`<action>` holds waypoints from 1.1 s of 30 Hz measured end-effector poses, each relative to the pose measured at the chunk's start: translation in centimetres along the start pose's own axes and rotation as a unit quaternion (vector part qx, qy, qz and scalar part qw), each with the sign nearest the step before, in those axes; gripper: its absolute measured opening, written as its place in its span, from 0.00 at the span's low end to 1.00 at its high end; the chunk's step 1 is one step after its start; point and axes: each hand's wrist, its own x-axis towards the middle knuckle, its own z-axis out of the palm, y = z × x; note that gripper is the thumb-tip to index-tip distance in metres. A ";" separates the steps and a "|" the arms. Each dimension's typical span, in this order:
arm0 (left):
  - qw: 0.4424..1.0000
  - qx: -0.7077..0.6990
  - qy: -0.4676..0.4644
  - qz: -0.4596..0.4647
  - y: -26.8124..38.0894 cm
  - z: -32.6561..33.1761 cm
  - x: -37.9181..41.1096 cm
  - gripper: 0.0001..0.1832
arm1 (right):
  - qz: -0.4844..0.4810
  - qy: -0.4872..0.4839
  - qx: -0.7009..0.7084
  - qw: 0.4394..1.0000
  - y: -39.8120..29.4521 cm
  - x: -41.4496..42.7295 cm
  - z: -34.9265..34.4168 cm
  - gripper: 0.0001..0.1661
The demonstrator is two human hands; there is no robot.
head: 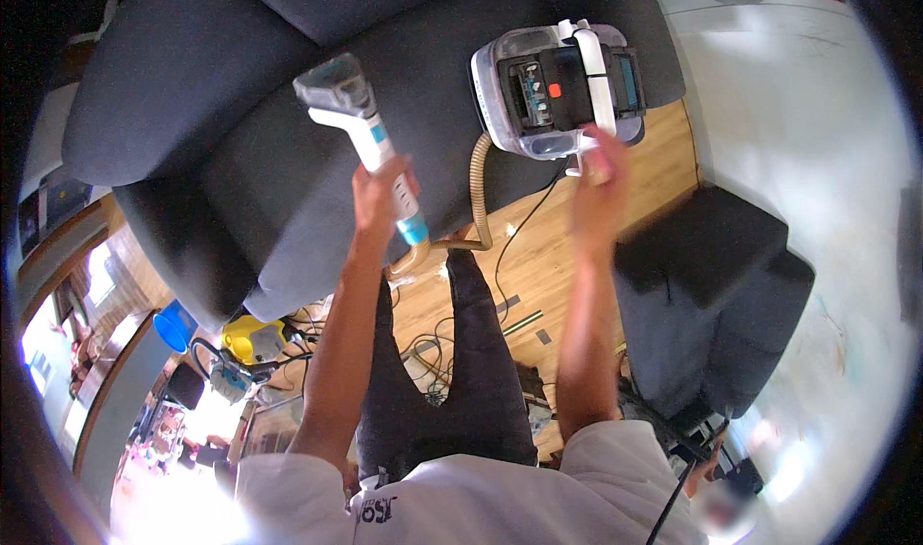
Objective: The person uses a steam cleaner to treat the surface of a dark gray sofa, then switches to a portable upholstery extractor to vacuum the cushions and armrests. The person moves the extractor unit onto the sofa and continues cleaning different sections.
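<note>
My left hand (382, 192) is closed around the white and blue handle of a handheld upholstery cleaner nozzle (371, 141), whose clear head points up and left above the dark sofa seat. A tan ribbed hose (479, 184) links the handle's lower end to a portable upholstery cleaning machine (530, 91), which sits on the sofa's right part with its white carrying handle raised. My right hand (604, 166) is at the near side of the machine, close to the lower end of that carrying handle. It is blurred, so whether it grips anything is unclear.
A dark grey sofa (252, 134) fills the upper area. A dark ottoman (707, 249) stands at the right by the pale wall. A black cord (515, 235) and tangled cables lie on the wood floor. Lower left are a yellow machine (252, 339) and a blue bucket (174, 326).
</note>
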 end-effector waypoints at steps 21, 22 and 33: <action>0.984 0.134 0.121 -0.010 0.6 18.0 3.8 0.32 | 0.122 -0.074 -0.259 0.955 3.7 10.8 1.7 0.54; 0.983 0.137 0.123 -0.012 0.5 18.0 3.8 0.32 | 0.126 -0.076 -0.270 0.952 3.5 10.8 1.9 0.54; 0.967 0.232 0.104 0.023 0.6 17.7 4.1 0.42 | 0.145 -0.042 -0.073 0.986 9.6 14.1 -2.5 0.54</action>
